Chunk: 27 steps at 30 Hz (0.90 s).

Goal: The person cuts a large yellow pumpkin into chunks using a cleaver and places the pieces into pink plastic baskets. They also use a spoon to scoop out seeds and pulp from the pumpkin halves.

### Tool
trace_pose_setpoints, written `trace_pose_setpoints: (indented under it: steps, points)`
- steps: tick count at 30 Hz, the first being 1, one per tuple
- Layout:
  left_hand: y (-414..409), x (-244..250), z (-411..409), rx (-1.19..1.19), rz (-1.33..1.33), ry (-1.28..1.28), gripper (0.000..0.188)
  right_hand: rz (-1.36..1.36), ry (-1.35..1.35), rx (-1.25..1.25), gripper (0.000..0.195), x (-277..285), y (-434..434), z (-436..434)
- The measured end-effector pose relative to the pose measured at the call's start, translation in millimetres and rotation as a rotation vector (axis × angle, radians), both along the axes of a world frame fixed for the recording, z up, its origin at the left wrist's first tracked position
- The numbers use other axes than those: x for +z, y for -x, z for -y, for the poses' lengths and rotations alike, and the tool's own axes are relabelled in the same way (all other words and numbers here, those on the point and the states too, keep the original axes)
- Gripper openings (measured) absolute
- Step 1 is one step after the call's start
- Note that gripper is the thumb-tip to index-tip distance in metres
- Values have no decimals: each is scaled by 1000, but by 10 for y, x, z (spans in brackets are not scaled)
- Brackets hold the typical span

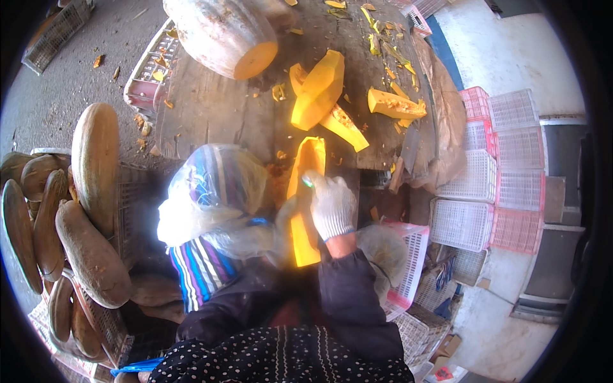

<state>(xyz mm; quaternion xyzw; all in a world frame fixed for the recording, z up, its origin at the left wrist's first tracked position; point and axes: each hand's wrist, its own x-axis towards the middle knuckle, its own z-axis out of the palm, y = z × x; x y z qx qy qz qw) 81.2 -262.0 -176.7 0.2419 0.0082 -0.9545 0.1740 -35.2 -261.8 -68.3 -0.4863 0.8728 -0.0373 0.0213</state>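
Observation:
A long piece of peeled yellow pumpkin (306,244) lies lengthwise before me, its hollowed inner side showing at the far end. My left hand (285,218), blurred and wrapped in clear plastic, grips its left edge. My right hand (334,203), in a white knitted glove, is closed on a small tool (307,181). Only a green-and-white bit of that tool shows, against the hollow of the piece; the rest is hidden in the fingers. Just beyond, more peeled pumpkin pieces (320,91) lie crossed on a worn wooden board (215,115).
A whole pumpkin with a cut end (220,38) stands at the back left. On the right lie a seedy wedge (396,104), peel scraps and a knife (407,153). Long pumpkins (96,167) fill the left side. Plastic crates (464,174) line the right. Plastic-covered striped cloth (220,177) bulges beside my left hand.

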Motion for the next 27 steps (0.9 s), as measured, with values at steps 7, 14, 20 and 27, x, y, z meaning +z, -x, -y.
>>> trace_pose_setpoints:
  steps: [7,14,20,27]
  points:
    - [-57,594,284,-316,-1,2,37,97,-125,21,27,437,-163,-1007]
    - [-14,418,221,-234,172,463,54,246,590,-170,17,140,-262,-1422]
    - [-76,361,86,-233,107,837,67,445,790,-431,24,-116,-41,-1878]
    - [412,709,-162,-506,-184,253,62,942,1343,-739,30,-390,531,-2474]
